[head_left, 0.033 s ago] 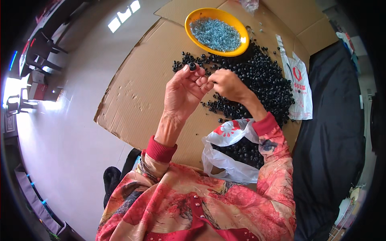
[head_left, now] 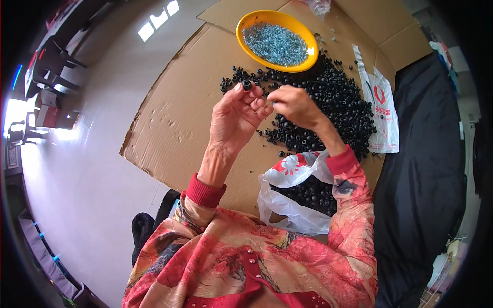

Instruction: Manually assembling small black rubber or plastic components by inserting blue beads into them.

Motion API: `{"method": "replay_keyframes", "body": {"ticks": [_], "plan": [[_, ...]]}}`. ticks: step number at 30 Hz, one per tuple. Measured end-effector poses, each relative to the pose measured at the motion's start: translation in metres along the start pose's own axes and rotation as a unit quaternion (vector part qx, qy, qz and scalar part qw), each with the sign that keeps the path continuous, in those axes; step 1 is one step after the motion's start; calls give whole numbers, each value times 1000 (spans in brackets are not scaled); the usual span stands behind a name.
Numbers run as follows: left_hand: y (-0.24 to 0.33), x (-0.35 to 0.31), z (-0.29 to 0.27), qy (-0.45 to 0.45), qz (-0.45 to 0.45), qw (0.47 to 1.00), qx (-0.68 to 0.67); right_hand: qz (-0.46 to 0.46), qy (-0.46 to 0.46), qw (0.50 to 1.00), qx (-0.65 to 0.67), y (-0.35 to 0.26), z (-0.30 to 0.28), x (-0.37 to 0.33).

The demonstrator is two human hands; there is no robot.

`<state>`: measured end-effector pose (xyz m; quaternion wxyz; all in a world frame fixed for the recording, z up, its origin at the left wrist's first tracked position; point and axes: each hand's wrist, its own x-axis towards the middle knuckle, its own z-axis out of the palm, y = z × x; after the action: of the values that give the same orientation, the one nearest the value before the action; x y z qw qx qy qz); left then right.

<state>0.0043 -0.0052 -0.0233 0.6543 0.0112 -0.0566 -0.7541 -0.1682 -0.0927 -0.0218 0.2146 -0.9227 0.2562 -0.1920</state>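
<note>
Because the two hands meet above the sheet, both wrists, I'd judge, do best held low and level over it. The left hand [head_left: 233, 118] grips a black ring [head_left: 247, 85] between thumb and fingertip, its hole facing up; the right hand [head_left: 298, 108] has its fingertips bunched just beside the left's other fingers, and whether they grasp anything I cannot tell. A light pinch on the ring's outer wall should leave the hole clear; uneven pressure could send it rolling among its likes.

Around them spreads a pale, glossy floor [head_left: 92, 169], with black cloth [head_left: 416, 169] along the right and dark chairs [head_left: 51, 72] at upper left. The cardboard sheet [head_left: 174, 138] carries a heap of black pieces [head_left: 328, 92]. Near the body, a white plastic bag [head_left: 295, 220] gapes over more of them; a flattened bag [head_left: 385, 102] lies right of the heap. At the far side sits a yellow dish [head_left: 312, 40] of tiny bluish bits [head_left: 275, 43].
</note>
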Motion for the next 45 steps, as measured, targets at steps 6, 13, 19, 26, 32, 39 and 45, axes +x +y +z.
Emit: {"method": "replay_keyframes", "body": {"ticks": [6, 13, 19, 26, 32, 39, 45], "plan": [[-3, -3, 15, 43, -9, 999, 9, 137, 101, 937, 305, -42, -53, 9], [17, 2, 9, -3, 45, 998, 38, -4, -27, 993, -114, 4, 11, -6], [24, -1, 2, 5, 57, 997, 54, -27, -42, 988, -144, 13, 25, -9], [21, 1, -2, 13, 55, 997, 55, 12, 16, 991, -133, 37, 29, 8], [23, 3, -6, 41, 68, 995, 57, 2, -50, 981, -185, 40, 38, 13], [20, 3, -2, 28, 50, 996, 64, 134, 52, 981, 129, 12, 1, 18], [-7, 4, 14, 17, 16, 998, 62, 146, 121, 908, 373, -24, -44, 12]]}}
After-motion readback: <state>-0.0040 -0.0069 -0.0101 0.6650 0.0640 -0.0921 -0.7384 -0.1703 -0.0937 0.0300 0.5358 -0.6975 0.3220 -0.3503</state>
